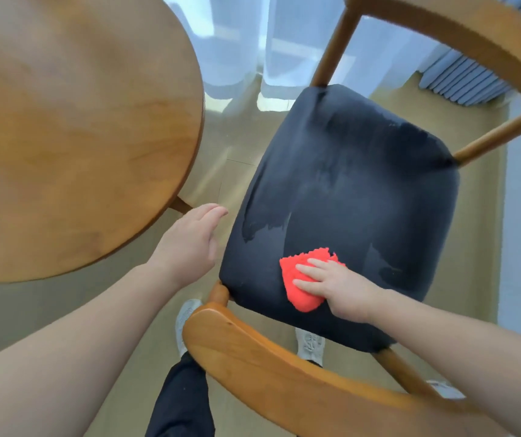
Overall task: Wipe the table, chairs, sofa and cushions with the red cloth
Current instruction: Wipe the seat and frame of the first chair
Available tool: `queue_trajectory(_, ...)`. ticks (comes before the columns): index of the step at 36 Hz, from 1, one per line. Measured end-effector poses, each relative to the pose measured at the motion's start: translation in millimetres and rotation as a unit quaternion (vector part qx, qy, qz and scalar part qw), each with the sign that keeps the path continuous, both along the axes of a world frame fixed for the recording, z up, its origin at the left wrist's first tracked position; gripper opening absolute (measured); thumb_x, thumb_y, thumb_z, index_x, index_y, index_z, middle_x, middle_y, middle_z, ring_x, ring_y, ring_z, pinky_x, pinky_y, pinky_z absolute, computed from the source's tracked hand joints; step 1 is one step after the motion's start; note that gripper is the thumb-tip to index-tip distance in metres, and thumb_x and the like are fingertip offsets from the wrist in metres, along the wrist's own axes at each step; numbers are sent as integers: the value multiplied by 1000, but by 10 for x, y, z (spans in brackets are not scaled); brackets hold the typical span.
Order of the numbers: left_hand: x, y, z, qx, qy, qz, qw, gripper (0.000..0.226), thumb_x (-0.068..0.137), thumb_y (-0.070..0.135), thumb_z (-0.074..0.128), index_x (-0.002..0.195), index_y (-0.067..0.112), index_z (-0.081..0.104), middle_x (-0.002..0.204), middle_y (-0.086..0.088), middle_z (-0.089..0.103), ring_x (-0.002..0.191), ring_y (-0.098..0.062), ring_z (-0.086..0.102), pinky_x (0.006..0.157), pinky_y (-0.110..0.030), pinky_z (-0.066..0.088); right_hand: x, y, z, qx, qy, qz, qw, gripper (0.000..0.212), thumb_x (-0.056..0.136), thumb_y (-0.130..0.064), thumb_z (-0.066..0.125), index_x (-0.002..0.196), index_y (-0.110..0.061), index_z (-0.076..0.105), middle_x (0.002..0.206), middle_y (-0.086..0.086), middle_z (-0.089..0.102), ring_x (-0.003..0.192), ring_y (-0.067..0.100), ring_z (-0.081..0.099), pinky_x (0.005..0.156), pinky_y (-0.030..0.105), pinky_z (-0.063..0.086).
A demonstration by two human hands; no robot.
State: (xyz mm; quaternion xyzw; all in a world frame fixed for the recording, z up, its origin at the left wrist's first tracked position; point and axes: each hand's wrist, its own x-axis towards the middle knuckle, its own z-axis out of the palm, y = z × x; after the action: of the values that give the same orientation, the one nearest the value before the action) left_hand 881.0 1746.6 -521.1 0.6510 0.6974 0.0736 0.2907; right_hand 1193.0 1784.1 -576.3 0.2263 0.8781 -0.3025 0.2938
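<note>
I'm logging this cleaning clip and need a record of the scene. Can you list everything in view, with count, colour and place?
cloth: one, red, on the near part of the chair seat, under the right hand
chair: one, brown wood frame with dark blue seat, centre and right
round table: one, brown wood, left
curtains: sheer white at top centre, blue pleated at top right
floor: beige, between table and chair
shoes: two, light grey, under the chair's near edge
trouser leg: one, black, bottom centre
left hand: open, empty, between table and chair
right hand: flat, pressing the cloth onto the seat
</note>
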Motion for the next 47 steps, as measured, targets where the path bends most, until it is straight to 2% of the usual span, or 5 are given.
queue_trajectory(16,935,-768,848,-9,37,333,942,32,95,23,43,123,20,58,123,8,60,114,-12,52,91,-29,43,-1077,542,322,86,119,196,969,58,87,-12,55,140,-30,41,152,2,30,136,29,26,108,47,29)
queue_trajectory(24,1086,-824,707,24,80,544,835,33,81,32,31,73,17,60,76,4,60,74,-21,55,61,-34,45,-1605,283,-34,94,109,213,966,58,89,-19,60,141,-32,39,153,2,29,139,32,24,109,55,28)
queue_trajectory(38,1078,-852,683,39,94,499,861,29,84,26,33,69,18,57,70,6,56,70,-17,51,53,-27,33,-118,-243,-120,29,171,372,912,23,83,-21,68,105,-30,70,115,-10,61,116,20,53,101,46,43)
queue_trajectory(43,1065,-849,698,36,101,479,871,29,84,26,32,70,18,57,70,7,54,71,-16,49,56,-27,32,172,-139,-46,-14,88,438,895,38,85,-17,69,121,-28,65,134,-5,53,130,25,39,106,48,35)
queue_trajectory(47,1059,-852,694,44,109,467,876,29,84,27,32,70,19,56,70,8,53,71,-15,47,56,-26,30,-66,172,110,31,157,428,889,46,71,-14,78,114,-28,68,129,-1,59,118,31,52,90,49,48)
